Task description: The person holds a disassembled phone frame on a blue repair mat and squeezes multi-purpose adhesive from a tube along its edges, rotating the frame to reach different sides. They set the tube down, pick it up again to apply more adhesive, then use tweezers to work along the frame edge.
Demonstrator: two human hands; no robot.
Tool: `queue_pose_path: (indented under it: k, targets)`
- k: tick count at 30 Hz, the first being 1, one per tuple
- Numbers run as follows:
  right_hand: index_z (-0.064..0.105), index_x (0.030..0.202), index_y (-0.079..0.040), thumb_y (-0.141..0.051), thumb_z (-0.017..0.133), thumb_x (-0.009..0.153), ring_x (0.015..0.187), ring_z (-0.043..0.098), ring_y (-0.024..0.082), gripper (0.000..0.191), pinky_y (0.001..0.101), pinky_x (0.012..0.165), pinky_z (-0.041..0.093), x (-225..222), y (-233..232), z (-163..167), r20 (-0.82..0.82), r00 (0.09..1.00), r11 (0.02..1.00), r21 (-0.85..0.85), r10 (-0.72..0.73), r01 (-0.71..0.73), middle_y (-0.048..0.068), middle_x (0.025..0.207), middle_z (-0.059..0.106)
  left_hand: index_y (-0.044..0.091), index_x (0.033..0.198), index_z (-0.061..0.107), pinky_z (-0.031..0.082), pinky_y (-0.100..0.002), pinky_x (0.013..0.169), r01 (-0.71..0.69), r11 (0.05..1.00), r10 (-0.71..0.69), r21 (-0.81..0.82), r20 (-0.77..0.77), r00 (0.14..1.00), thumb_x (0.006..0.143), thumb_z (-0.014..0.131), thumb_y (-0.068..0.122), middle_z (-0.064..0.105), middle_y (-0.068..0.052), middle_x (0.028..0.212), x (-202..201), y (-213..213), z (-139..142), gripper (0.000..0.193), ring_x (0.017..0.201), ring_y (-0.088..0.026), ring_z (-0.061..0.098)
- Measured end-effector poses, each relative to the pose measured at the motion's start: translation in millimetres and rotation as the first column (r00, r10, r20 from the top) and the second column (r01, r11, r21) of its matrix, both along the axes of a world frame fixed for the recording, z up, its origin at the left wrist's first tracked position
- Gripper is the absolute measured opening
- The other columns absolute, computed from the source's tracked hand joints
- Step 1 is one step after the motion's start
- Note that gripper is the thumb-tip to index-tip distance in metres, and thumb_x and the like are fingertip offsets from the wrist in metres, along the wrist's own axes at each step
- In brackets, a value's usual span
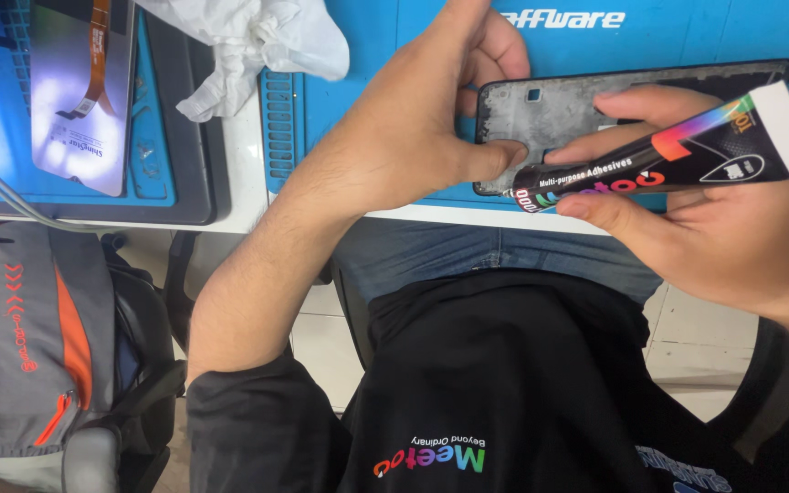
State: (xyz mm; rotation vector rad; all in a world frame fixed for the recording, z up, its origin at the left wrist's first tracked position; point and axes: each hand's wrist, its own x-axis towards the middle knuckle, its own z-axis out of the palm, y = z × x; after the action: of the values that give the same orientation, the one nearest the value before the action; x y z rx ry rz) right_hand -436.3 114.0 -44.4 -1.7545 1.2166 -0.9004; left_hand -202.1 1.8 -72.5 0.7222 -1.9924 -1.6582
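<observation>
You hold a black adhesive tube (668, 160) in your right hand (687, 237), fingers wrapped round its body, the flat white crimped end pointing up and to the right and the nozzle end angled down to the left. That tilt brings the tip right beside the near edge of the grey phone back cover (559, 114), which lies on the blue work mat (367, 100) at the front of the tabletop (248, 164). Your left hand (431, 119) is curled, its thumb pressing the cover's lower edge close to the nozzle, seemingly to keep the cover from sliding; whether the tip touches the cover I cannot tell. Further left lie a crumpled white cloth (248, 46) and a phone screen panel (79, 100) with an orange flex cable. A grey backpack (29, 338) sits below.
</observation>
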Motion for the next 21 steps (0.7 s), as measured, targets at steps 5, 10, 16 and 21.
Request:
queue_pose_path:
  k: [5, 10, 16, 21]
  targets:
    - [0.042, 0.135, 0.009, 0.007, 0.071, 0.087, 0.104, 0.073, 0.027, 0.056, 0.034, 0.091, 0.062, 0, 2, 2, 0.007, 1.0, 0.999, 0.033, -0.01, 0.009, 0.024, 0.11, 0.071, 0.008, 0.125, 0.046, 0.052, -0.027, 0.084, 0.004, 1.0, -0.004, -0.03, -0.021, 1.0, 0.083, 0.089, -0.001, 0.055, 0.001, 0.113, 0, 1, 0, 0.061, 0.102, -0.01, 0.062]
    - [0.041, 0.138, 0.009, 0.007, 0.069, 0.089, 0.103, 0.074, 0.025, 0.057, 0.0324, 0.089, 0.063, -3, 6, 6, -0.006, 0.999, 0.991, 0.125, -0.037, 0.038, 0.022, 0.112, 0.072, 0.008, 0.126, 0.046, 0.053, -0.027, 0.084, 0.002, 0.999, -0.002, -0.039, -0.003, 1.0, 0.083, 0.089, 0.0, 0.055, 0.001, 0.112, 0, 2, 0, 0.061, 0.102, -0.01, 0.063]
    - [0.039, 0.14, 0.009, 0.008, 0.068, 0.089, 0.105, 0.073, 0.025, 0.059, 0.0329, 0.094, 0.061, -11, 10, 6, -0.033, 0.997, 0.982, 0.176, -0.069, 0.074, 0.021, 0.113, 0.072, 0.009, 0.131, 0.044, 0.055, -0.027, 0.089, 0.009, 0.999, -0.009, -0.031, -0.021, 1.0, 0.085, 0.089, -0.001, 0.055, 0.0, 0.117, 0, 2, -1, 0.065, 0.107, -0.011, 0.064]
    - [0.037, 0.14, 0.01, 0.009, 0.066, 0.089, 0.107, 0.072, 0.026, 0.059, 0.0347, 0.097, 0.061, -18, 11, 5, -0.008, 0.998, 0.988, 0.142, -0.065, 0.066, 0.023, 0.112, 0.07, 0.011, 0.142, 0.038, 0.055, -0.029, 0.092, 0.018, 0.998, -0.019, -0.061, -0.012, 1.0, 0.086, 0.09, -0.002, 0.055, -0.001, 0.119, -1, 2, 0, 0.077, 0.109, -0.012, 0.065]
